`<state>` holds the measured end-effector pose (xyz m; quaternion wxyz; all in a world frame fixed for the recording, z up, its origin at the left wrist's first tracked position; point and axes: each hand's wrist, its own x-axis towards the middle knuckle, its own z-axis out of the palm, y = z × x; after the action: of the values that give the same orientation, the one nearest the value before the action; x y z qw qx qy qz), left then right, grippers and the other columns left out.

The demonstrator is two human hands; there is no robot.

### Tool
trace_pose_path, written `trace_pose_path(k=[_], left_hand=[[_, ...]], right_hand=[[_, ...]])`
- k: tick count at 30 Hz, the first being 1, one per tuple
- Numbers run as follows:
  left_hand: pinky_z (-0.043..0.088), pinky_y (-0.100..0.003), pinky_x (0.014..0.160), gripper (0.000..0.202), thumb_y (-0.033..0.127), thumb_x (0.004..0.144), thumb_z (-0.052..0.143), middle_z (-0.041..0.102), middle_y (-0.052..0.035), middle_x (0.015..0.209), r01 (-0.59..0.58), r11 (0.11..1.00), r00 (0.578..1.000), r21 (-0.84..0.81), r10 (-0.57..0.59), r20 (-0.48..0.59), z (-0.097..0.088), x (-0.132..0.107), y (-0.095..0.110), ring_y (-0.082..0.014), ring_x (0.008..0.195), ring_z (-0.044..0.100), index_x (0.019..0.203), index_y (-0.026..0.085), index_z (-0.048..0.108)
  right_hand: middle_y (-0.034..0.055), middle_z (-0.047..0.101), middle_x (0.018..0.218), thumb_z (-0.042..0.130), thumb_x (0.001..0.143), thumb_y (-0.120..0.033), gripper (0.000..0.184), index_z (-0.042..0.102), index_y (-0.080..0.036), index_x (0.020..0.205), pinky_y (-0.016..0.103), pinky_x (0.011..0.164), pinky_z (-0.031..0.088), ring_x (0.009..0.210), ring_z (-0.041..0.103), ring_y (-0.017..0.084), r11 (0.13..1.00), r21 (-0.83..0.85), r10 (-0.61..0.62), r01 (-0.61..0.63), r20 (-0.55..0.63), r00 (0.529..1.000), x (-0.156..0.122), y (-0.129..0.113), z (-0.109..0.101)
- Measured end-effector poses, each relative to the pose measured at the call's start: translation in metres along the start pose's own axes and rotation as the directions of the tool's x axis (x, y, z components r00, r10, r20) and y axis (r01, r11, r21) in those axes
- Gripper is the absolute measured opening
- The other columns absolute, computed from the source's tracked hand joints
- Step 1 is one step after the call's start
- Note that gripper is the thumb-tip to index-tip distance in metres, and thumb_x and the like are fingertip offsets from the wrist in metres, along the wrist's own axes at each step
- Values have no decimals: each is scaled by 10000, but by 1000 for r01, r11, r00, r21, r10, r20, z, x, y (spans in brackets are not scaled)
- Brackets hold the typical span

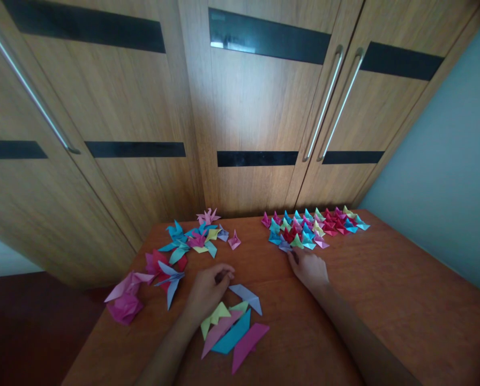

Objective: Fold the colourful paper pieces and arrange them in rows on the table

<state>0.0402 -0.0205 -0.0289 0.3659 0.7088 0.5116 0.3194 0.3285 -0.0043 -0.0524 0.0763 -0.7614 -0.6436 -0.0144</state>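
My right hand [309, 268] reaches to the front row of small folded paper boats [307, 229]. Its fingertips are pinched at a green paper boat [297, 242], beside a lavender one [285, 245]. My left hand [210, 287] rests over the table with its fingers curled together; I see nothing in them. Just right of it and below lie folded paper strips: lavender [248, 297], yellow-green [216, 316], pink [222, 333], blue [234, 333] and magenta [248, 346].
Paper lilies and other folded shapes sit on the left: blue [176, 236], pink [208, 216], lavender [171, 280] and magenta [125, 306]. A single pink boat [234, 240] stands apart. Behind the wooden table [404, 300] rises a wardrobe [260, 107] with metal handles.
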Motion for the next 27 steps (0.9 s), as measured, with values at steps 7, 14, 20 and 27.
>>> trace_pose_path(k=[7,14,20,27], left_hand=[[470,-247,694,209,207,795,477,720,-19,848,-12,1000,1000,15,12,1,-1,0,1,-181,791,653,882,196,667],[473,-249,707,215,200,794,473,719,-19,847,-16,1000,1000,14,16,-2,1,0,-3,-179,791,653,888,195,667],[476,-261,717,209,230,808,481,717,-26,856,-17,999,1000,30,17,0,-1,1,-3,-186,794,650,892,194,668],[481,-271,727,220,259,832,469,718,-30,881,-27,997,999,67,29,-22,-2,-1,0,-193,815,651,913,199,666]], right_hand=[[72,661,930,364,930,-412,311,612,-235,994,264,631,412,787,640,196,1000,1,9,-9,7,1000,4,-3,-4],[57,671,888,364,929,-421,308,607,-233,940,247,600,388,783,644,188,1000,4,6,-6,7,1000,8,-5,-3],[20,683,902,416,903,-430,268,622,-267,961,222,552,348,755,641,167,994,110,-8,18,-86,996,-1,5,-1],[9,683,729,418,890,-404,294,657,-234,884,215,539,355,640,618,147,956,293,9,25,-113,994,-9,21,-2]])
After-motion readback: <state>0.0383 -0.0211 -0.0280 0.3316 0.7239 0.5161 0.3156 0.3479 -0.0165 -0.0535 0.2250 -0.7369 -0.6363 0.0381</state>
